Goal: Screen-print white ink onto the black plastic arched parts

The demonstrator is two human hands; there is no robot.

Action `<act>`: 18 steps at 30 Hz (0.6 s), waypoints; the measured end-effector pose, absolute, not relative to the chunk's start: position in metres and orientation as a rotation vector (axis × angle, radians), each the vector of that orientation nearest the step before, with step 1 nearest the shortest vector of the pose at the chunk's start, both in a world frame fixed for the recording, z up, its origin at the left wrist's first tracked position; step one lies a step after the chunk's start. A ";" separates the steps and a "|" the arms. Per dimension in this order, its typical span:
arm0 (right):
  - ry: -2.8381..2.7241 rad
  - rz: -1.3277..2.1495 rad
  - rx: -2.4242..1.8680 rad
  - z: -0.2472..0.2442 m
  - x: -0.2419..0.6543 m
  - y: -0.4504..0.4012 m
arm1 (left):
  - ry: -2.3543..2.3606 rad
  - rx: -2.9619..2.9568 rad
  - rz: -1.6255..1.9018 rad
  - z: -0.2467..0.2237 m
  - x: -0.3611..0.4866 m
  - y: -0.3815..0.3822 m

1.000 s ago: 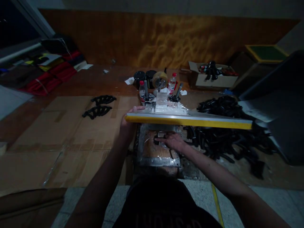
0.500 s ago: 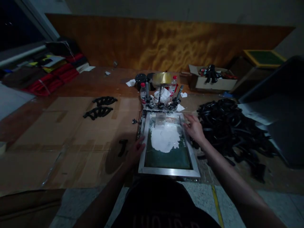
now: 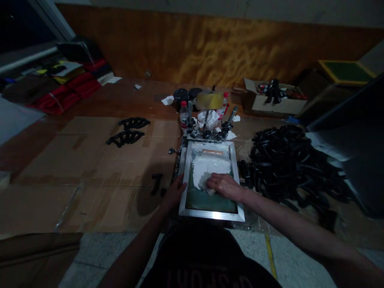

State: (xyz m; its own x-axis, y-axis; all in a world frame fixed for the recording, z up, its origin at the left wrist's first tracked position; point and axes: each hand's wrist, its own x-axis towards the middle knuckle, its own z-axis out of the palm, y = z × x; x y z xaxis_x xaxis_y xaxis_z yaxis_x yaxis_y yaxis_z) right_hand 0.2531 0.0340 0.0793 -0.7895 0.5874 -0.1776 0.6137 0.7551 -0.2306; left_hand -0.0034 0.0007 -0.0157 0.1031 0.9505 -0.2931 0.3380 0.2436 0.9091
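A silk-screen frame (image 3: 212, 216) with aluminium rails and green mesh lies flat in front of me. White ink (image 3: 199, 168) covers the upper middle of its mesh. My left hand (image 3: 175, 192) grips the left rail, fingers curled at its edge. Over the lower part of the ink, my right hand (image 3: 223, 186) is closed on a small pale flat piece (image 3: 211, 191); its exact kind is blurred. A brown-edged strip (image 3: 212, 152) lies across the upper mesh. Behind the frame stands a clamp base (image 3: 207, 134) with upright metal rods.
Curved black plastic parts (image 3: 282, 160) are heaped on the right. Two rows of similar parts (image 3: 127, 137) and a single black part (image 3: 156, 183) lie on the cardboard (image 3: 90, 160) at left. Bottles (image 3: 183, 114), tape (image 3: 210, 100) and a carton (image 3: 270, 104) stand behind.
My right hand has moved from the right rail to over the ink and now holds a pale piece. The frame looks lower on its right side; my left hand stays at the left rail.
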 end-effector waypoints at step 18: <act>2.772 -0.418 1.879 0.106 0.242 0.091 | 1.472 1.208 0.774 0.051 -0.005 -0.001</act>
